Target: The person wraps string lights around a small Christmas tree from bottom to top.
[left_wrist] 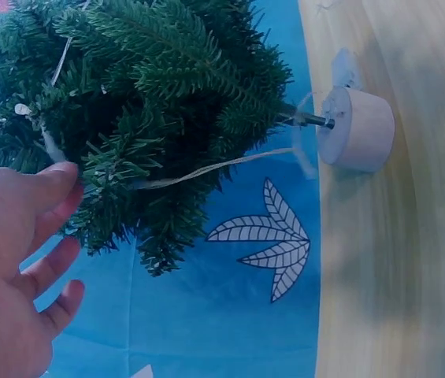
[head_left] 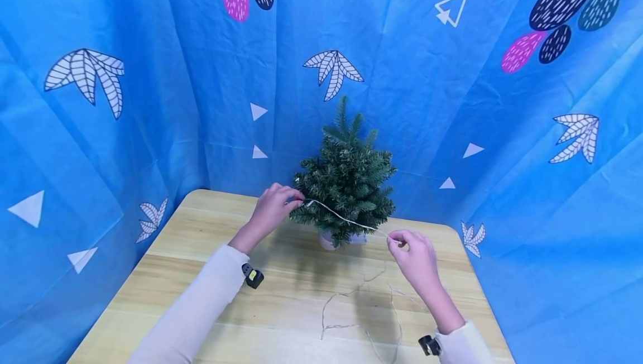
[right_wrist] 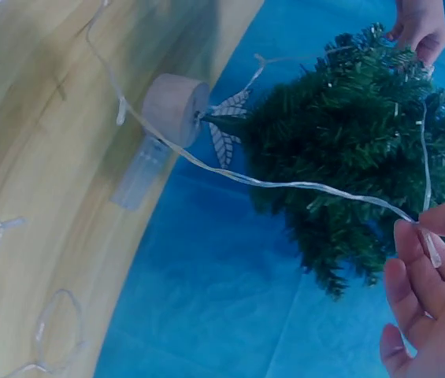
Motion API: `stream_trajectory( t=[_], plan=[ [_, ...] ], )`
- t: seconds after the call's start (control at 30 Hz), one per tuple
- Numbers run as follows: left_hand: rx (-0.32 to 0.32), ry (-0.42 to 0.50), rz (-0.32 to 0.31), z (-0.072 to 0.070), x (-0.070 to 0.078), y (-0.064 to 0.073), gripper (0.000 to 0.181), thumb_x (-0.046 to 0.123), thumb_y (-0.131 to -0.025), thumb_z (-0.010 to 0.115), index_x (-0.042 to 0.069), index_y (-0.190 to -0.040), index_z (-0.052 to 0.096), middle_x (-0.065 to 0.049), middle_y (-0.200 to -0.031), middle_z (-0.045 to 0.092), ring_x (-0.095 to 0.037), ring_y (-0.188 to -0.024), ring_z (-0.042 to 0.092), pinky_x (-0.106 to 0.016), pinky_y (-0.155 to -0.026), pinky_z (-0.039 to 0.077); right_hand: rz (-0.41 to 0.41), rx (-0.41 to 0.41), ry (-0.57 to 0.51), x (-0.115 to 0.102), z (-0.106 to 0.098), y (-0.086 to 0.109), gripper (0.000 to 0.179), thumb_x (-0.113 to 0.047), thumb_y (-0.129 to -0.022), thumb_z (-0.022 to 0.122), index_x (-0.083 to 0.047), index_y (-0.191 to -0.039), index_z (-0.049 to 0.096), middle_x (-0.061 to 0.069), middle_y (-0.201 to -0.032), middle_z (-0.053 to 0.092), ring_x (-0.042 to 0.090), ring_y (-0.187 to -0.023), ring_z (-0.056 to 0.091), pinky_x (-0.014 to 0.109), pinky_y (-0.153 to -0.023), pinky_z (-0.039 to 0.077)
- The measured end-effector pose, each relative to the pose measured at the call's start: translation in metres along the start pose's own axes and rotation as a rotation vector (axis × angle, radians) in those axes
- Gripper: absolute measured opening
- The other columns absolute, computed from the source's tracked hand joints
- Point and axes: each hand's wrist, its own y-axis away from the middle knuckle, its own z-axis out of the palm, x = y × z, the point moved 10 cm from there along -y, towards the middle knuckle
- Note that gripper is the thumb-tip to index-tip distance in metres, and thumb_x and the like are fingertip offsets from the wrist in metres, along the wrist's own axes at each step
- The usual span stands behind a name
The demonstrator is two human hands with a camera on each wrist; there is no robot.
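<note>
A small green artificial Christmas tree stands on a round pale base toward the back of the table. A thin clear-wired string of lights stretches across the tree's front between both hands. At the tree's left side my left hand pinches the wire between thumb and forefinger, close against the branches. My right hand pinches another stretch at the lower right, in front of the tree, with a small bulb poking out past the fingertips. From there the wire trails down toward the table.
Loose loops of the light string lie on the wooden table in front of the tree. A flat translucent piece lies beside the base. Blue patterned curtains surround the table at the back and sides.
</note>
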Motion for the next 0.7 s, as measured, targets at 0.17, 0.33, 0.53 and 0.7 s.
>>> stream_trajectory(
  t=[0.17, 0.33, 0.53, 0.7],
  plan=[
    [0.041, 0.016, -0.052, -0.008, 0.006, 0.018, 0.024, 0.027, -0.096, 0.07, 0.021, -0.118, 0.073, 0.001, -0.119, 0.072, -0.021, -0.104, 0.056, -0.041, -0.085, 0.046, 0.07, -0.041, -0.057, 0.011, 0.01, 0.004, 0.011, -0.015, -0.09, 0.074, -0.008, -0.097, 0.076, 0.009, -0.1, 0.075, 0.031, -0.104, 0.061, 0.047, -0.097, 0.032],
    [0.16, 0.139, -0.034, -0.018, 0.04, 0.044, 0.022, 0.023, -0.093, 0.073, 0.018, -0.115, 0.074, 0.001, -0.116, 0.072, -0.019, -0.099, 0.062, -0.037, -0.082, 0.051, 0.09, -0.05, -0.107, 0.014, 0.015, 0.008, 0.012, -0.014, -0.089, 0.075, -0.009, -0.1, 0.074, 0.008, -0.101, 0.075, 0.03, -0.104, 0.061, 0.047, -0.103, 0.029],
    [0.198, 0.272, 0.069, 0.002, 0.091, 0.057, 0.019, 0.018, -0.089, 0.077, 0.018, -0.108, 0.075, 0.004, -0.111, 0.072, -0.008, -0.09, 0.064, -0.024, -0.075, 0.055, 0.09, -0.039, -0.165, 0.009, 0.015, 0.009, 0.012, -0.011, -0.088, 0.075, -0.01, -0.1, 0.074, 0.007, -0.095, 0.074, 0.028, -0.101, 0.06, 0.052, -0.111, 0.025],
    [0.118, 0.355, 0.108, 0.03, 0.119, 0.052, 0.019, 0.019, -0.091, 0.075, 0.018, -0.11, 0.075, 0.008, -0.111, 0.07, -0.003, -0.084, 0.063, -0.019, -0.071, 0.054, 0.054, -0.019, -0.19, 0.002, 0.012, 0.01, 0.01, -0.01, -0.089, 0.075, -0.011, -0.099, 0.074, 0.004, -0.091, 0.073, 0.024, -0.094, 0.063, 0.055, -0.114, 0.024]
  ],
)
